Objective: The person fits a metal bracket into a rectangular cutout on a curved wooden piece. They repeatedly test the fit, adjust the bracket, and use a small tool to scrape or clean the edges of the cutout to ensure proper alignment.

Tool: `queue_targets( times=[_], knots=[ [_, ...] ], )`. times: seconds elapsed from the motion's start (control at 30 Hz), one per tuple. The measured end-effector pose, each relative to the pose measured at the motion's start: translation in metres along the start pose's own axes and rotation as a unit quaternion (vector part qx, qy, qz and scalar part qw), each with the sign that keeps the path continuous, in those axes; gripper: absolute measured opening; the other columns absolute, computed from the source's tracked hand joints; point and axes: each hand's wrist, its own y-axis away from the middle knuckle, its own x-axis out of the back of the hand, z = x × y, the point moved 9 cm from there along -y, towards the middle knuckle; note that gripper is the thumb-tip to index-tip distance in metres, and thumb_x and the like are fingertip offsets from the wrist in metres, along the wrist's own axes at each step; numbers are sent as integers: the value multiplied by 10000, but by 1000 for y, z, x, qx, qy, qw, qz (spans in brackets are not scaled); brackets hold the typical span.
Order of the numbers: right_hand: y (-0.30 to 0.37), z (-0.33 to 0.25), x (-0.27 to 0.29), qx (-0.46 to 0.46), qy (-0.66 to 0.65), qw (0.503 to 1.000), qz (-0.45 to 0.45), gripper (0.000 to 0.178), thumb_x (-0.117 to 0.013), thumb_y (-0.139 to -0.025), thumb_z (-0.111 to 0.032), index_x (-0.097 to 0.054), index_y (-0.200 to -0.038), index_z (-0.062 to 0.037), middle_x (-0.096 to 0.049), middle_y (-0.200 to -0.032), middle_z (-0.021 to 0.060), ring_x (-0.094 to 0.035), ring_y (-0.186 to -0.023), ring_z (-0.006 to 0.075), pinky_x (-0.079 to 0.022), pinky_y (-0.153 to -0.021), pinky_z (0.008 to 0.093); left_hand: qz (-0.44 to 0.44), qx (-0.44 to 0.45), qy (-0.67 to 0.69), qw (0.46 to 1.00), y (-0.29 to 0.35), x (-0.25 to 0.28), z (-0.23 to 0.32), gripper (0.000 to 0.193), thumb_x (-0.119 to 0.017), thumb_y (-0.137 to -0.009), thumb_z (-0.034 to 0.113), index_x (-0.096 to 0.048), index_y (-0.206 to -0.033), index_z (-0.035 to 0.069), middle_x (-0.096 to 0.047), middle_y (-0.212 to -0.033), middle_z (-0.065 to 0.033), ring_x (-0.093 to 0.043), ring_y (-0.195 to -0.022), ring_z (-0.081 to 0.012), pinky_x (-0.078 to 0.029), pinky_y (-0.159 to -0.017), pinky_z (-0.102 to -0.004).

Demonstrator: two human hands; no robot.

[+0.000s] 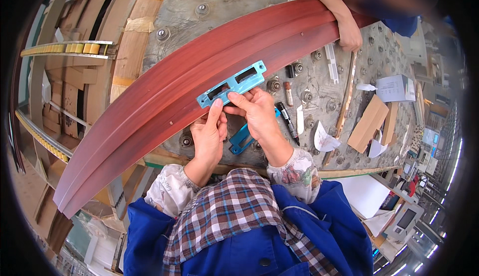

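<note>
A blue metal strike plate point(232, 83) with two rectangular cut-outs is pinched between my two hands. My left hand point(208, 132) has its thumb on the plate's near left part. The thumb of my right hand point(255, 114) presses near the middle, with fingers curled beneath. Under and behind the plate lies a long reddish-brown wood-grain panel point(194, 66), running from lower left to upper right. A second blue plate point(241, 140) rests on the table, partly hidden by my right hand and wrist.
Another person's hand point(351, 34) leans on the panel's far right end. Beside my right wrist lie a black marker point(288, 121), a red-brown marker point(288, 94) and a white-handled tool point(300, 120). Ball rollers stud the grey table point(319, 141). Cardboard pieces point(368, 123) and a small box point(395, 88) are farther right.
</note>
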Motion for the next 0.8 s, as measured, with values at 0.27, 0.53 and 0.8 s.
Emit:
queue_targets(
  times=[0.27, 0.53, 0.8],
  knots=[
    [1, -15, 4, -1, 20, 999, -32, 284, -653, -958, -194, -610, -1148, 12, -690, -1070, 91, -675, -947, 153, -579, -813, 308, 19, 0, -11, 1000, 2, 2, 1, 224, -712, -924, 267, -593, -878, 83, -577, -710, -23, -402, -434, -45, -283, -375, -210],
    [-12, -24, 21, 38, -16, 999, 30, 288, -646, -964, -232, -616, -1118, 9, -699, -1021, 89, -694, -835, 155, -593, -641, 256, 28, 48, -29, 998, -2, 1, -3, 265, -728, -907, 291, -587, -984, 80, -633, -794, -76, -426, -453, -59, -308, -390, -206],
    [-11, -23, 22, 22, -15, 998, 64, 293, -676, -939, -240, -623, -1093, 3, -708, -972, 80, -702, -791, 155, -578, -572, 245, 36, 34, -38, 998, -3, 1, -3, 254, -709, -921, 293, -587, -978, 78, -621, -766, -61, -442, -450, -61, -321, -384, -219]
  ],
)
